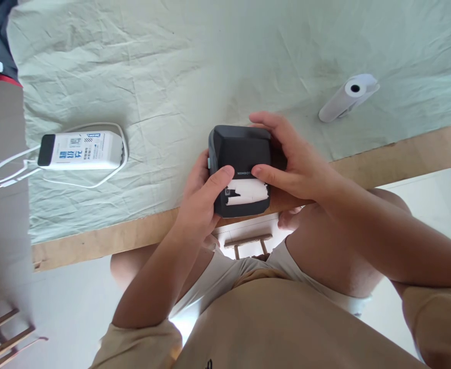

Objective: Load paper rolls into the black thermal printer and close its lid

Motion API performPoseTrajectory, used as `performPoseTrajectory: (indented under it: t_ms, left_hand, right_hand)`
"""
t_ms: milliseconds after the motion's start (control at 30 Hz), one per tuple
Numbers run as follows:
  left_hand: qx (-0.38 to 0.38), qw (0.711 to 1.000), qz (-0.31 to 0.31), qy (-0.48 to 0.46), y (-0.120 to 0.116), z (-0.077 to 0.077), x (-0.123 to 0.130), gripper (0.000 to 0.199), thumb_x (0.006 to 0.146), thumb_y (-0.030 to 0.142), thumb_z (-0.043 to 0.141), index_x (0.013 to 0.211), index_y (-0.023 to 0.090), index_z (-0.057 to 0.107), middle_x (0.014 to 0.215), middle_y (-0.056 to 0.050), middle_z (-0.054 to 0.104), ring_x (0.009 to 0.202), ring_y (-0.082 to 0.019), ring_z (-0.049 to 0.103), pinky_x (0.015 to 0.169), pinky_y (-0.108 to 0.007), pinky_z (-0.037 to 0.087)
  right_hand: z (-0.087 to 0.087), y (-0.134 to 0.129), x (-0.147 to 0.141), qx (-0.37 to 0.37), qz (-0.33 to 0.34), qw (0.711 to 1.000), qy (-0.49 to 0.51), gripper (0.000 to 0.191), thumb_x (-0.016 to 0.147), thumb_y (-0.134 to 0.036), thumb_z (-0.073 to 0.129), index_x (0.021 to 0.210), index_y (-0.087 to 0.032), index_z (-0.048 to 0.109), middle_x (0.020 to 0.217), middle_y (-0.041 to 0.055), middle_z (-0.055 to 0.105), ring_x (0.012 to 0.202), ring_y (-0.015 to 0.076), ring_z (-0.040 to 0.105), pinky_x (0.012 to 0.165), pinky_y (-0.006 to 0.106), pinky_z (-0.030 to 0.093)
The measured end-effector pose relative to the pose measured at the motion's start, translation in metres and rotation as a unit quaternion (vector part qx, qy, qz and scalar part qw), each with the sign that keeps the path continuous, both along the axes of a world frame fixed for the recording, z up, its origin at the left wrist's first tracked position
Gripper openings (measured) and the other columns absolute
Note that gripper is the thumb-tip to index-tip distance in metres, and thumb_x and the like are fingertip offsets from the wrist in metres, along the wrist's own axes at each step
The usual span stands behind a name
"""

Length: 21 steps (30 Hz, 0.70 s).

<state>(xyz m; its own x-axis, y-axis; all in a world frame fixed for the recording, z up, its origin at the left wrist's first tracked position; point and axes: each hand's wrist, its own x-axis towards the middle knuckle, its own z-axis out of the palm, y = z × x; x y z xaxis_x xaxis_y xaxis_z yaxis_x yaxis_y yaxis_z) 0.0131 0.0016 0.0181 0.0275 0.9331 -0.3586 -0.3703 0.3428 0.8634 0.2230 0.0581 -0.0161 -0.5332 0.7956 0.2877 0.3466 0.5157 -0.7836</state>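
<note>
A dark label printer (243, 151) with "NIIMBOT" lettering is held at the table's near edge. A strip of white paper (248, 191) with ragged edges shows across its near part. My left hand (206, 189) grips the printer's left side, thumb on the top face and fingers partly hidden beneath. On the opposite side, my right hand (287, 159) wraps the body, its thumb resting by the lettering. Whatever lies under the printer is hidden.
A white power strip (81, 150) with looped cable lies on the left of the green cloth (164, 77). To the right stands a white paper roll (343, 98). The wooden table edge (394, 155) runs before my knees; a wooden stool or rack (6, 338) is at lower left.
</note>
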Motion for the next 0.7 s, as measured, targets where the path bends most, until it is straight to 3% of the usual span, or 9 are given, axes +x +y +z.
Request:
performPoseTrajectory:
  t_ms: [133,300,433,533,633,700]
  left_hand:
    - [0.002,0.997,0.050,-0.053,0.001,-0.007,0.004,0.036,0.098,0.058,0.076,0.104,0.022,0.077,0.102,-0.006,0.085,0.109,-0.033,0.084,0.086,-0.040,0.070]
    - [-0.009,0.989,0.108,-0.098,0.002,-0.009,0.007,0.016,0.102,0.033,0.075,0.094,0.021,0.082,0.099,-0.001,0.086,0.091,-0.018,0.081,0.082,-0.028,0.068]
    - [0.000,0.987,0.116,-0.107,0.003,-0.004,0.006,0.031,0.107,0.026,0.067,0.080,0.020,0.081,0.077,0.000,0.076,0.067,-0.014,0.071,0.066,-0.024,0.062]
    - [0.008,0.989,0.114,-0.096,0.003,-0.002,0.006,0.043,0.112,0.025,0.057,0.077,0.019,0.081,0.071,-0.001,0.071,0.061,-0.013,0.064,0.065,-0.023,0.060]
    - [-0.001,0.989,0.110,-0.103,0.005,-0.004,0.005,0.043,0.113,0.026,0.057,0.078,0.019,0.082,0.077,-0.001,0.075,0.066,-0.013,0.068,0.069,-0.023,0.063]
    - [-0.002,0.988,0.112,-0.111,0.006,-0.007,0.004,0.039,0.111,0.028,0.062,0.078,0.019,0.082,0.078,-0.001,0.077,0.068,-0.013,0.070,0.071,-0.024,0.064]
  right_hand:
    - [0.013,-0.001,-0.001,-0.049,-0.013,0.999,-0.013,0.061,0.103,-0.049,0.068,0.160,-0.033,0.051,0.148,0.0080,0.072,0.125,0.0306,0.074,0.107,0.054,0.067]
    - [0.026,0.000,0.005,-0.101,-0.052,0.994,0.005,0.051,0.101,-0.051,0.068,0.149,-0.033,0.064,0.141,0.0079,0.071,0.131,0.0317,0.070,0.115,0.054,0.061]
    - [0.027,0.001,0.010,-0.103,-0.028,0.994,-0.005,0.068,0.089,-0.049,0.083,0.152,-0.036,0.060,0.136,0.0077,0.070,0.122,0.0306,0.071,0.108,0.052,0.064]
    - [0.029,0.000,0.013,-0.082,-0.031,0.996,-0.021,0.075,0.083,-0.053,0.090,0.150,-0.039,0.061,0.130,0.0079,0.071,0.118,0.0319,0.072,0.102,0.051,0.066]
    - [0.035,-0.004,0.012,-0.049,-0.053,0.997,-0.015,0.068,0.081,-0.051,0.094,0.142,-0.037,0.067,0.098,0.0021,0.074,0.091,0.0260,0.073,0.083,0.045,0.066]
    - [0.040,-0.009,0.008,-0.053,-0.069,0.996,0.013,0.052,0.089,-0.045,0.089,0.135,-0.034,0.068,0.071,-0.0058,0.066,0.063,0.0179,0.065,0.064,0.037,0.059]
